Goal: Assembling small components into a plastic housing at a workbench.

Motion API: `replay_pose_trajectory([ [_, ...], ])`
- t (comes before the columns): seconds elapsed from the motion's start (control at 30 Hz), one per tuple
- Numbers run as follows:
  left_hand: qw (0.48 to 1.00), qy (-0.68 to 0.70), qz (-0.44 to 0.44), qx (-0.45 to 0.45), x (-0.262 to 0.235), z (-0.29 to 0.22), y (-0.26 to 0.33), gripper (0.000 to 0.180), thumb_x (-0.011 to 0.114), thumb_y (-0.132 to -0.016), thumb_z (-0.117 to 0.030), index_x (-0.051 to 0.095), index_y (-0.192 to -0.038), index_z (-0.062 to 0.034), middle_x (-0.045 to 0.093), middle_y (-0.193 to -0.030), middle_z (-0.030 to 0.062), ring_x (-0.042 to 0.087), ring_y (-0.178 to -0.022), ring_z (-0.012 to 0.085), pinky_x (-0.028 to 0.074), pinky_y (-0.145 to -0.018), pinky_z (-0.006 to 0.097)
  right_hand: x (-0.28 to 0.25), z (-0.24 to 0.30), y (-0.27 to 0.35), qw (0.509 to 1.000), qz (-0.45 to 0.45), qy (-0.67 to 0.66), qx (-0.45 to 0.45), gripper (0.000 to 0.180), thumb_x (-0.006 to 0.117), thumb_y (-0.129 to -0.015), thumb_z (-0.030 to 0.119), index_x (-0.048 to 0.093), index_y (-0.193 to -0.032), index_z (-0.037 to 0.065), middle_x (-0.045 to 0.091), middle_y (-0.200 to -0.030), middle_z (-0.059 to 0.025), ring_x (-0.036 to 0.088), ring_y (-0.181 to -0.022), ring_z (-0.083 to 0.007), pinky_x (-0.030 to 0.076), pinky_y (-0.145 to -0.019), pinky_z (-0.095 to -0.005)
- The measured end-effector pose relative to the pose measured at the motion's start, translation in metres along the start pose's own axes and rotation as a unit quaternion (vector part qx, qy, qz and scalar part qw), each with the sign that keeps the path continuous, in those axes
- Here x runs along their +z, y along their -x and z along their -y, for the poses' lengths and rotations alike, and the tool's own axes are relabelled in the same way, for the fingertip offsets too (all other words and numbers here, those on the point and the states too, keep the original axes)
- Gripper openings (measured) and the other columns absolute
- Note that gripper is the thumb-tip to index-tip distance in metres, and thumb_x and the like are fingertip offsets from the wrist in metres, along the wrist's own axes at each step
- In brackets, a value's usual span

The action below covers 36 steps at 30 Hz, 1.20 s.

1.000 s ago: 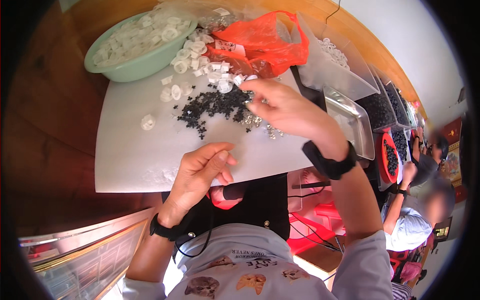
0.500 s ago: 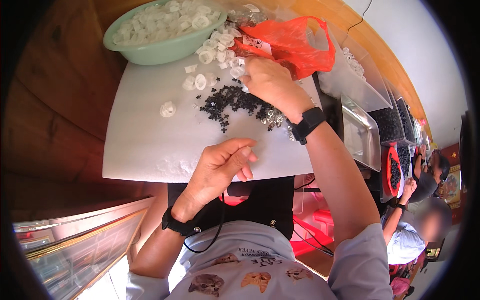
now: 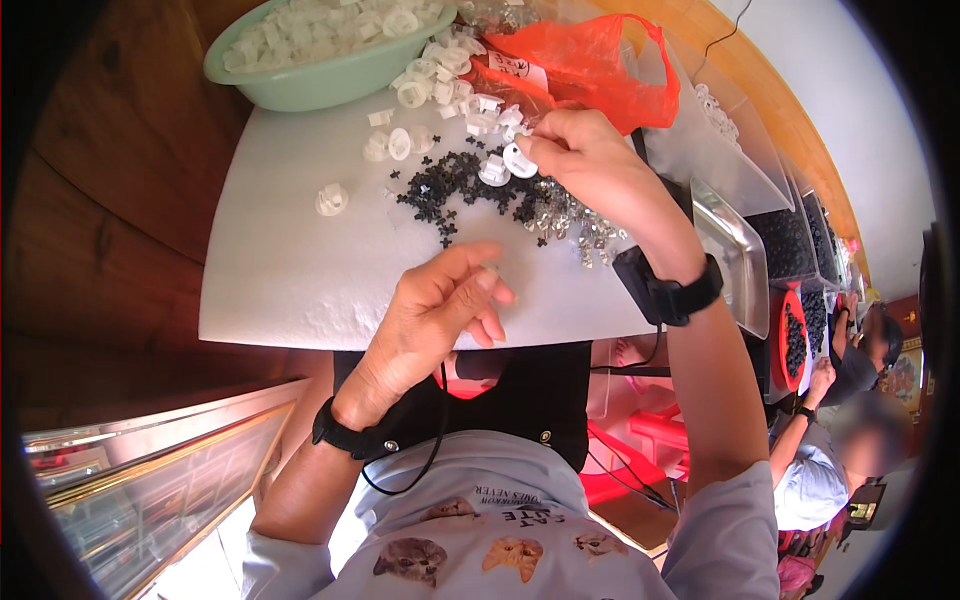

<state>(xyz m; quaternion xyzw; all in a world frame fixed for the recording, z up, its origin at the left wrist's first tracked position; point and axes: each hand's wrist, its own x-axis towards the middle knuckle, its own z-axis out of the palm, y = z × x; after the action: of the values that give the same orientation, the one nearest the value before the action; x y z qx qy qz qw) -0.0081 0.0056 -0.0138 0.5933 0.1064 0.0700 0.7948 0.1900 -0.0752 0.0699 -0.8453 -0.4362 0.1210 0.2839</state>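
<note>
Between the thumb and fingers of my right hand (image 3: 580, 150), a round white plastic piece (image 3: 519, 161) is pinched above the worktop. Close beside it, another white plastic piece (image 3: 494, 171) rests on a heap of small black cross-shaped parts (image 3: 430, 197). Small shiny metal clips (image 3: 590, 225) lie scattered below my right hand. My left hand (image 3: 440, 305) hovers over the near edge of the white foam sheet (image 3: 290, 270), its fingers loosely bent and apart. Nothing plainly shows in it. One white plastic piece (image 3: 332, 199) sits alone at the left.
A pale green basin (image 3: 300, 90) full of white plastic pieces stands at the far left. Loose pieces (image 3: 440, 80) spill beside it, next to a red plastic bag (image 3: 590, 70). To the right are a metal tray (image 3: 725, 250) and a red tray (image 3: 789, 340). Other people work farther right.
My right hand has drawn back from the pile of white pieces, toward the right and nearer, with a round white piece in its fingers. My left hand has stayed almost in place, its fingers spreading slightly.
</note>
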Motion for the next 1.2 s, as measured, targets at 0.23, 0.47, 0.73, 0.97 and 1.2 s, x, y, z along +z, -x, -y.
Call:
replay_pose_trajectory([
  [0.23, 1.000, 0.000, 0.001, 0.023, 0.004, -0.009, -0.003, 0.047, 0.047, -0.098, -0.020, 0.033, -0.139, -0.0015, 0.061, -0.097, 0.0112, 0.061, -0.068, 0.0117, 0.051, -0.063, 0.023, 0.010, 0.001, 0.045, 0.978, 0.127, -0.159, 0.055, 0.030, 0.057, -0.091, 0.027, 0.065, -0.084, 0.000, 0.055, -0.064, -0.0009, 0.045, -0.056, -0.0068, 0.036, -0.051, -0.0251],
  [0.47, 0.999, 0.007, 0.009, 0.045, 0.003, -0.001, -0.004, 0.040, 0.050, -0.097, -0.018, 0.046, -0.132, 0.0009, 0.062, -0.098, 0.0115, 0.059, -0.066, 0.0108, 0.050, -0.061, 0.023, 0.034, -0.005, 0.063, 0.971, 0.103, -0.215, 0.004, 0.027, 0.060, -0.088, 0.020, 0.062, -0.077, -0.004, 0.055, -0.062, -0.0070, 0.050, -0.057, -0.0109, 0.041, -0.053, -0.0291],
  [0.73, 1.000, 0.006, 0.009, 0.006, 0.007, -0.006, -0.003, 0.038, 0.052, -0.097, -0.023, 0.051, -0.126, 0.0016, 0.063, -0.097, 0.0102, 0.059, -0.067, 0.0107, 0.050, -0.062, 0.023, 0.044, -0.011, 0.073, 0.967, 0.065, -0.248, 0.000, 0.021, 0.060, -0.091, 0.016, 0.060, -0.078, -0.001, 0.056, -0.067, -0.0002, 0.048, -0.062, -0.0055, 0.039, -0.054, -0.0220],
  [0.97, 0.998, 0.055, -0.013, 0.014, 0.003, -0.003, -0.002, 0.031, 0.049, -0.097, -0.019, 0.056, -0.118, 0.0034, 0.063, -0.100, 0.0106, 0.060, -0.067, 0.0115, 0.050, -0.063, 0.023, 0.013, -0.034, 0.083, 0.975, -0.001, -0.221, -0.011, 0.015, 0.057, -0.088, 0.012, 0.062, -0.087, -0.001, 0.059, -0.068, -0.0065, 0.050, -0.058, -0.0125, 0.041, -0.053, -0.0277],
  [1.2, 0.996, 0.086, -0.028, 0.019, 0.007, -0.001, -0.003, 0.038, 0.044, -0.097, -0.021, 0.050, -0.125, 0.0046, 0.063, -0.098, 0.0160, 0.057, -0.062, 0.0131, 0.048, -0.057, 0.025, -0.008, -0.073, 0.100, 0.995, -0.059, -0.072, 0.021, 0.009, 0.056, -0.085, 0.004, 0.062, -0.091, 0.003, 0.057, -0.073, -0.0054, 0.050, -0.062, -0.0122, 0.041, -0.057, -0.0265],
])
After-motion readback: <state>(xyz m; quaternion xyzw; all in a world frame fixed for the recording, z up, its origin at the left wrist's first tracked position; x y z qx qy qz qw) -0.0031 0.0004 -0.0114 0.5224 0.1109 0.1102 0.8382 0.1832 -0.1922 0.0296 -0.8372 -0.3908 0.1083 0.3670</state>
